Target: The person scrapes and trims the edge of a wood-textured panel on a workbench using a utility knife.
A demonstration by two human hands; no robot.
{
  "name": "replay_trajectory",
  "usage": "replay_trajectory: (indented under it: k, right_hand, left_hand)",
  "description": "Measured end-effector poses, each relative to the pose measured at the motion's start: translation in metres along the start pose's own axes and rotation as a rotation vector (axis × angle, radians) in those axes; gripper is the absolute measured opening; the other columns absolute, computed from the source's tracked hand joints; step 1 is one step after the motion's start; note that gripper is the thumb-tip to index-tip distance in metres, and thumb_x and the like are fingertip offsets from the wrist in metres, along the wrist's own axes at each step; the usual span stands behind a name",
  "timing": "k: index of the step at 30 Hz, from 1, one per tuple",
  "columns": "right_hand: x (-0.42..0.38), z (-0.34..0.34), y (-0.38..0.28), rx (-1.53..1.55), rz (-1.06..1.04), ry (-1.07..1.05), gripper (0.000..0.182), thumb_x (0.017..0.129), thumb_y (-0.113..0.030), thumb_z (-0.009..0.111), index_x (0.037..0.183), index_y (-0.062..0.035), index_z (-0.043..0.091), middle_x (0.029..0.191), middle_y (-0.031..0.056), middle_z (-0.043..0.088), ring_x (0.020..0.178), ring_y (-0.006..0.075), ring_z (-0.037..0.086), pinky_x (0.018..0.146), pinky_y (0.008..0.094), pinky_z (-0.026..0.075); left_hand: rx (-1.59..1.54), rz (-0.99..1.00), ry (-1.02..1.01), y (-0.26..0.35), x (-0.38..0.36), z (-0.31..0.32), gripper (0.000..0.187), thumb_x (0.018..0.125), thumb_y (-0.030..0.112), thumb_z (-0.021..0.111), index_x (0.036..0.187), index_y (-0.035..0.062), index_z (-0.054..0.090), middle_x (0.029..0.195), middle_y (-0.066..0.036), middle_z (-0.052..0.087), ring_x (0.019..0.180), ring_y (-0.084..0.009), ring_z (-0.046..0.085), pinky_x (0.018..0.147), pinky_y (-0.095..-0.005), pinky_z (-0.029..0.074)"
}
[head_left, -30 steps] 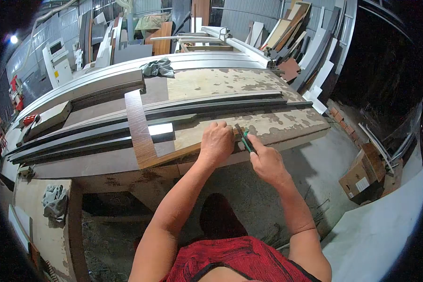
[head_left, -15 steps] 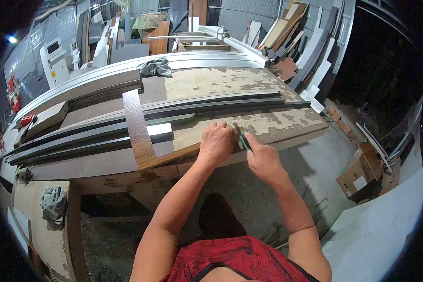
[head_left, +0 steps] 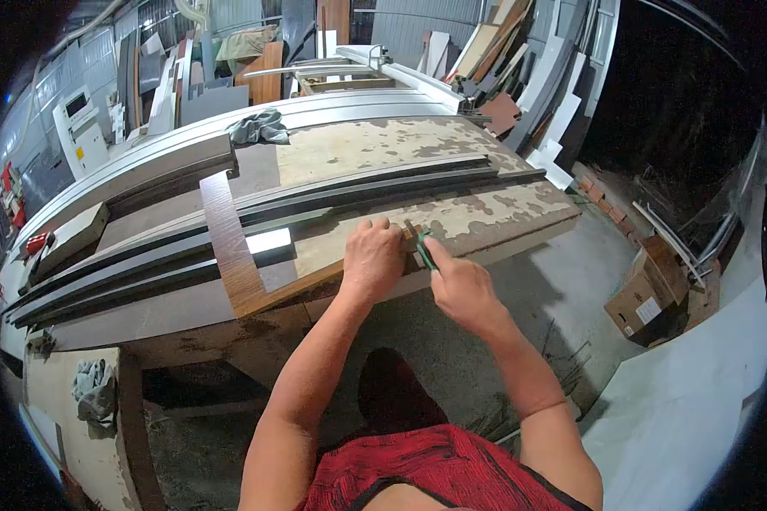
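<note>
Near the front edge of the worktable (head_left: 452,170), my left hand (head_left: 373,260) is closed round the far end of a brown wood-grain strip (head_left: 302,288). This strip meets a second wood-grain piece (head_left: 230,238) at a corner on the left, in an L shape. My right hand (head_left: 464,289) grips a slim green-handled tool (head_left: 425,253), with its dark upper end against the strip's end beside my left fingers. Its exact kind is too small to tell. Long dark metal profiles (head_left: 349,194) lie across the table, partly under the second piece.
A grey cloth (head_left: 260,126) lies at the back of the table, another rag (head_left: 95,392) on a lower bench at left. Cardboard boxes (head_left: 643,298) stand on the floor at right, near a large white sheet (head_left: 690,400). Boards (head_left: 494,43) lean on the back wall.
The view has shifted slightly, so everything appears a little further left. The green tool's dark end now tilts lower and nearer the strip's end; my left hand keeps its hold.
</note>
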State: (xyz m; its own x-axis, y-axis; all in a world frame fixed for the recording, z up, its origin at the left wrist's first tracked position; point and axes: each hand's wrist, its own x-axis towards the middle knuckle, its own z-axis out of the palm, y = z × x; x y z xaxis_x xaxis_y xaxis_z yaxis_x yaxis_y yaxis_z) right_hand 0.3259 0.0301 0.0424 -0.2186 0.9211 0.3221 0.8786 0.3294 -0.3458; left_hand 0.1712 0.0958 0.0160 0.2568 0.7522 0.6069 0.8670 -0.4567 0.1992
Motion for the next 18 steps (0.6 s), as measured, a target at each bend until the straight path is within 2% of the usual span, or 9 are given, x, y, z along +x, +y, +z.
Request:
replay_trajectory:
  k: [4,13,18]
  right_hand:
    - [0.022,0.002,0.001,-0.022,0.013,-0.048,0.048,0.085,-0.012,0.047,0.132,-0.0065,0.040,0.084,0.0283,0.061,0.078,0.0452,0.060,0.072,0.0540,0.045]
    - [-0.023,-0.004,0.003,-0.027,0.001,-0.024,0.050,0.084,-0.012,0.047,0.133,-0.0058,0.039,0.080,0.0283,0.061,0.077,0.0457,0.060,0.072,0.0539,0.045]
    - [0.005,-0.004,0.008,0.026,0.001,-0.026,0.049,0.085,-0.014,0.046,0.133,-0.0061,0.040,0.080,0.0288,0.061,0.077,0.0457,0.060,0.073,0.0532,0.045]
  left_hand:
    - [0.001,0.002,-0.005,0.000,-0.001,0.001,0.014,0.077,0.018,0.064,0.083,0.0056,0.067,0.083,-0.012,0.058,0.084,-0.0303,0.056,0.073,-0.0408,0.046]
    - [0.011,-0.007,-0.005,0.000,0.000,-0.001,0.015,0.078,0.020,0.064,0.081,0.0059,0.066,0.082,-0.012,0.058,0.082,-0.0298,0.056,0.072,-0.0410,0.046]
    - [-0.010,-0.007,-0.010,0.001,-0.001,-0.001,0.014,0.078,0.020,0.064,0.082,0.0063,0.066,0.083,-0.012,0.058,0.082,-0.0300,0.057,0.073,-0.0412,0.046]
